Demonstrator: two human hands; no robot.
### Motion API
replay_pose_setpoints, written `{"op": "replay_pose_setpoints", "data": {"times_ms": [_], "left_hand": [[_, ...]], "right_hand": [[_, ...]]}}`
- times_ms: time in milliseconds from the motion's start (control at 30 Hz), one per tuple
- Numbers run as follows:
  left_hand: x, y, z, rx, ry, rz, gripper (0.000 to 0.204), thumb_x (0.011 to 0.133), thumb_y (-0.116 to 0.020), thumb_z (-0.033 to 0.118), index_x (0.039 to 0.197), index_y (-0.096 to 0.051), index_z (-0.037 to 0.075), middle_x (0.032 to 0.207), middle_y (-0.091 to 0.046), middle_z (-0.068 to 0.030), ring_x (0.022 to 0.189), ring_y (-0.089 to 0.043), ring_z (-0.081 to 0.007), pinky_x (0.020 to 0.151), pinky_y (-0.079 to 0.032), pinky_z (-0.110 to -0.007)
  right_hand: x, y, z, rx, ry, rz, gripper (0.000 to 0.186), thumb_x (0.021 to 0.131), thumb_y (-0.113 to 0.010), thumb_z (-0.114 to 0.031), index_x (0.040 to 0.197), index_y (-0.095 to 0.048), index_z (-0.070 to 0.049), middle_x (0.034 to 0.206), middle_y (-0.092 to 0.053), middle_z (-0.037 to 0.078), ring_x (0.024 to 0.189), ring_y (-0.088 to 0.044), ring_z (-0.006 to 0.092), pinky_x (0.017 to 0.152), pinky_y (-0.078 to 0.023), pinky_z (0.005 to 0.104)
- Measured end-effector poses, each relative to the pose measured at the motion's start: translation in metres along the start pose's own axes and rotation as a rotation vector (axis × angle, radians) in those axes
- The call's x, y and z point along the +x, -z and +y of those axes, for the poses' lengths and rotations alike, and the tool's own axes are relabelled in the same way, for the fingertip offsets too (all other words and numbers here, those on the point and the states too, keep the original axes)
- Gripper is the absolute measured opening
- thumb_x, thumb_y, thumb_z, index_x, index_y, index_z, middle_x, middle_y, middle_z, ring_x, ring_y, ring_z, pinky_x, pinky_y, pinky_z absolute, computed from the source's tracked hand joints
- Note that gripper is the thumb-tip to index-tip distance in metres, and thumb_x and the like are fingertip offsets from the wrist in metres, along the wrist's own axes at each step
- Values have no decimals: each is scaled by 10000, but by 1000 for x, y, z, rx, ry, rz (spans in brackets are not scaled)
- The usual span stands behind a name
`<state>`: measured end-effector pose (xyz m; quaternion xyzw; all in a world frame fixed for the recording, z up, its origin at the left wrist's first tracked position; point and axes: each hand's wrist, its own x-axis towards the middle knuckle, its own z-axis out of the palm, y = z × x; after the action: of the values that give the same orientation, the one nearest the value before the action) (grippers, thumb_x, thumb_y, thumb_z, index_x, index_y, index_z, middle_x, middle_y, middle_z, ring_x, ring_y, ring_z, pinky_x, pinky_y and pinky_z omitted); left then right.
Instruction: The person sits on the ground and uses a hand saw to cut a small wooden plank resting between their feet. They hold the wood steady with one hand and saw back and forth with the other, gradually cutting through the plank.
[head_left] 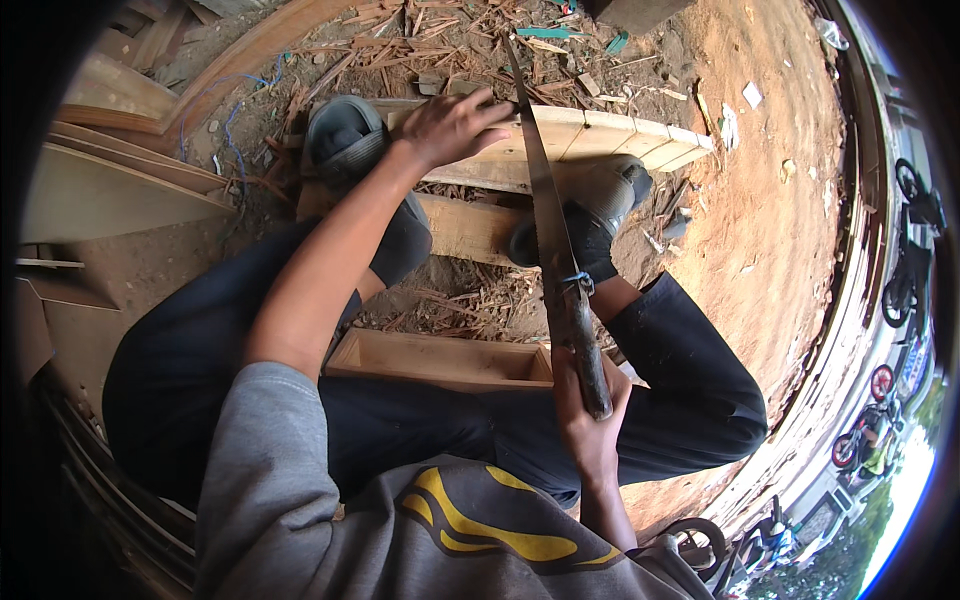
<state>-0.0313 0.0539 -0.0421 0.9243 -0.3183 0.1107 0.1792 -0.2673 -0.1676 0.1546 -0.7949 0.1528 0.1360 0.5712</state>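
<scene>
My right hand [592,405] is wrapped around the worn dark handle of a handsaw [543,190]. The saw's long blade points away from me and crosses a pale wooden board [590,132]. Several dark lines run across the board to the right of the blade. Left of the blade, my left hand [452,130] lies over the board with its fingers stretched out, fingertips close to the blade. My feet, in grey sandals [345,138], rest at the left end of the board and just right of the saw. Under the board lies a thicker wooden beam [465,228].
A shallow wooden box [440,358] lies by my legs. Wood panels [120,190] lean at the left. Wood scraps [400,50] and shavings cover the ground ahead. Bare sandy soil [770,200] stretches to the right, with parked motorcycles [850,440] beyond it.
</scene>
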Motion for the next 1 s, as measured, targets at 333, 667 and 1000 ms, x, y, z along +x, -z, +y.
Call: {"op": "replay_pose_setpoints", "data": {"times_ms": [333, 667, 1000], "left_hand": [[2, -2, -5, 53, 20, -33, 417, 916, -585, 438, 1238, -614, 174, 1235, -609, -154, 693, -709, -281, 639, -614, -386], [11, 5, -4, -15, 228, -194, 502, 906, -572, 476, 1329, -540, 208, 1288, -579, -153, 946, -678, -344, 797, -576, -436], [14, 14, 10, -244, 513, -108, 542, 867, -617, 466, 1274, -571, 112, 1314, -570, -129, 1116, -603, -345, 908, -504, -438]], "right_hand": [[34, -11, -9, 93, -89, -13, 144, 939, -586, -94, 891, -604, 41, 706, -518, -31, 654, -437, 23, 553, -358, 221], [60, -20, -11, 103, -90, -8, 200, 957, -583, -148, 851, -596, 21, 650, -473, -57, 599, -396, 4, 498, -318, 212], [49, -12, -13, 83, -97, 22, 182, 932, -598, -116, 919, -621, 64, 692, -523, -41, 644, -433, 22, 546, -357, 215]]}}
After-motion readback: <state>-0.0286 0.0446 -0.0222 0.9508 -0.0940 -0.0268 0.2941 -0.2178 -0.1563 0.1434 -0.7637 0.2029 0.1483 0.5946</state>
